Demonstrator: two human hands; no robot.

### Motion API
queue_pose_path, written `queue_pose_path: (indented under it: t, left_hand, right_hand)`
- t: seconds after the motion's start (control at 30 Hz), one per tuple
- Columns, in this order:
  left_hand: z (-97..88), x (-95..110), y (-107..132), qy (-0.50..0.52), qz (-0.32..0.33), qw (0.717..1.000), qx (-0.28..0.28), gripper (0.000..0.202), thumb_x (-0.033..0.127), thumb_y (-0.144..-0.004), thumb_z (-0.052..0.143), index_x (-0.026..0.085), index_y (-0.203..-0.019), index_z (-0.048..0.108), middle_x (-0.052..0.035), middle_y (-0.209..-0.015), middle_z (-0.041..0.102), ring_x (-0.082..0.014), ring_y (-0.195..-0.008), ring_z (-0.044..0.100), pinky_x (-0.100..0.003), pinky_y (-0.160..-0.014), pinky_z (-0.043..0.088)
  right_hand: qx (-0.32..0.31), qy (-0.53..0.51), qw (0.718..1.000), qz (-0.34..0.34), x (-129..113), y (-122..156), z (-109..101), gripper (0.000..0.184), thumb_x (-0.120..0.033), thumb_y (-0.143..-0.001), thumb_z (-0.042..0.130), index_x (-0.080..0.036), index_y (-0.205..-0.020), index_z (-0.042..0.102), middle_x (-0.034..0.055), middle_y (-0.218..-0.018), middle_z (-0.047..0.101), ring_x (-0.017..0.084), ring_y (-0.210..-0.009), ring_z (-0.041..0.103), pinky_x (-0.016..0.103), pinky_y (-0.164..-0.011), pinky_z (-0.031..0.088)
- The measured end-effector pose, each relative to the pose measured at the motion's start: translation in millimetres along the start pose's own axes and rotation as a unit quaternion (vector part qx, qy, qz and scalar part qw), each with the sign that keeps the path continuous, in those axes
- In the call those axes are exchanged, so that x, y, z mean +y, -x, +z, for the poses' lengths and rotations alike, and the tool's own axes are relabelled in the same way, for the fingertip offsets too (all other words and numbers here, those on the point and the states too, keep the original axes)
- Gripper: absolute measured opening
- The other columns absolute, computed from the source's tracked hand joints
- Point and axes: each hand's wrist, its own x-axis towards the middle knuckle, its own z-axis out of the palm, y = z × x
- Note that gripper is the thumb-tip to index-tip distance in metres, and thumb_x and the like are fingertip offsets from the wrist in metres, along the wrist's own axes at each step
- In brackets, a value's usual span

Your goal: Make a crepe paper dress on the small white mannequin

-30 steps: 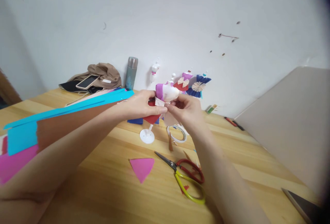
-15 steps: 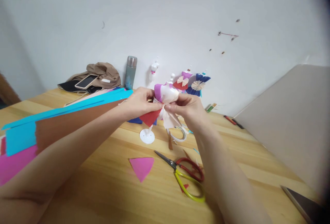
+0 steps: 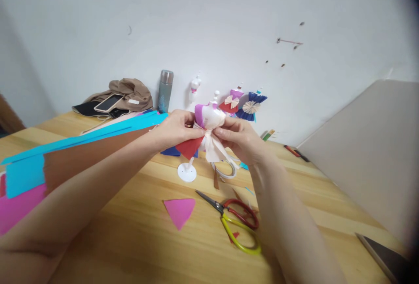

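Note:
A small white mannequin (image 3: 210,116) with purple paper on its chest stands tilted between my hands, its round white base (image 3: 187,172) below. My left hand (image 3: 179,130) is closed at the waist, its thumb pressed near the top of the red paper (image 3: 190,147). At the other side of the waist my right hand (image 3: 238,136) pinches the mannequin, thumb beside a cream paper strip (image 3: 214,148). That strip is gathered at the waist and hangs down in front. Fingers behind the figure are hidden.
Scissors (image 3: 217,207) lie in front, beside a pink paper piece (image 3: 180,212). A tape roll (image 3: 231,174) is behind them. Crepe paper (image 3: 88,162) spreads at left. A thermos (image 3: 165,91) and dressed figures (image 3: 251,107) stand by the wall. A dark flat device (image 3: 382,255) lies at right.
My right thumb has shifted slightly right, off the gathered middle of the cream strip, which now shows more. Both hands stay at the mannequin's waist.

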Motion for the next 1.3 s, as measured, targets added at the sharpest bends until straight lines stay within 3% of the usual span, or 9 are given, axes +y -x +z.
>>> queue_pose_path:
  t: [0.1, 0.37, 0.57, 0.77, 0.93, 1.17, 1.3]
  left_hand:
    - [0.6, 0.6, 0.0, 0.006, 0.0, 1.0, -0.001, 0.011, 0.019, -0.074, 0.066, 0.012, -0.082, 0.068, -0.0022, -0.073, 0.068, -0.0148, -0.069, 0.063, -0.028, -0.067, 0.049]
    - [3.9, -1.2, -1.1, 0.005, 0.006, 1.0, 0.017, 0.016, 0.02, -0.075, 0.066, 0.01, -0.087, 0.069, -0.0034, -0.076, 0.069, -0.015, -0.071, 0.063, -0.028, -0.069, 0.048]
    - [3.2, 0.7, -0.6, -0.008, 0.0, 1.0, 0.017, 0.015, 0.02, -0.075, 0.067, 0.011, -0.086, 0.069, -0.0024, -0.074, 0.068, -0.0132, -0.067, 0.06, -0.026, -0.064, 0.045]
    - [-0.2, -1.0, -1.7, 0.002, 0.006, 1.0, 0.0, 0.009, 0.02, -0.076, 0.067, 0.011, -0.079, 0.067, -0.0011, -0.069, 0.065, -0.0117, -0.063, 0.057, -0.025, -0.06, 0.042]
    - [1.3, -1.4, -2.3, 0.017, 0.009, 1.0, -0.008, 0.012, 0.02, -0.075, 0.067, 0.011, -0.083, 0.068, -0.0021, -0.073, 0.068, -0.013, -0.067, 0.061, -0.026, -0.065, 0.046]
    - [3.9, -4.8, -3.3, 0.015, 0.014, 1.0, 0.018, 0.017, 0.021, -0.075, 0.066, 0.011, -0.088, 0.069, -0.0023, -0.075, 0.068, -0.0141, -0.07, 0.061, -0.028, -0.067, 0.047]
    - [5.1, -6.9, -3.6, 0.011, 0.017, 1.0, 0.021, 0.018, 0.024, -0.076, 0.067, 0.011, -0.088, 0.069, -0.0021, -0.075, 0.068, -0.014, -0.069, 0.061, -0.028, -0.068, 0.047]
  right_hand:
    - [0.007, 0.03, 0.999, -0.027, -1.2, 0.7, -4.3, 0.02, -0.035, -0.062, 0.077, -0.021, -0.073, 0.067, -0.0027, -0.062, 0.059, 0.01, -0.051, 0.048, 0.027, -0.05, 0.037]
    - [0.026, 0.063, 0.996, -0.056, -3.0, 3.4, -1.4, 0.01, -0.027, -0.066, 0.076, -0.021, -0.068, 0.068, 0.0, -0.066, 0.064, 0.014, -0.058, 0.056, 0.032, -0.059, 0.045]
    - [0.087, 0.131, 0.98, -0.118, 0.7, 2.7, 9.4, 0.01, -0.021, -0.069, 0.071, -0.022, -0.062, 0.063, 0.0027, -0.063, 0.062, 0.018, -0.059, 0.057, 0.035, -0.058, 0.044]
    - [0.071, 0.022, 0.996, -0.051, 3.7, 0.6, 11.0, 0.014, -0.023, -0.062, 0.078, -0.022, -0.062, 0.064, 0.0002, -0.061, 0.062, 0.015, -0.055, 0.056, 0.033, -0.057, 0.044]
    - [0.022, -0.075, 0.997, 0.025, 8.7, -4.8, 3.4, 0.032, -0.03, -0.047, 0.09, -0.022, -0.065, 0.065, -0.0022, -0.062, 0.065, 0.014, -0.055, 0.057, 0.032, -0.058, 0.048]
    - [-0.018, -0.03, 0.999, 0.01, 7.0, -5.2, -9.4, 0.04, -0.053, -0.054, 0.088, -0.022, -0.066, 0.066, -0.0018, -0.059, 0.058, 0.011, -0.051, 0.049, 0.03, -0.052, 0.042]
    - [-0.008, 0.02, 1.0, -0.016, 3.6, -3.0, -9.0, 0.033, -0.049, -0.062, 0.084, -0.022, -0.069, 0.067, 0.0, -0.061, 0.057, 0.012, -0.051, 0.046, 0.03, -0.051, 0.037]
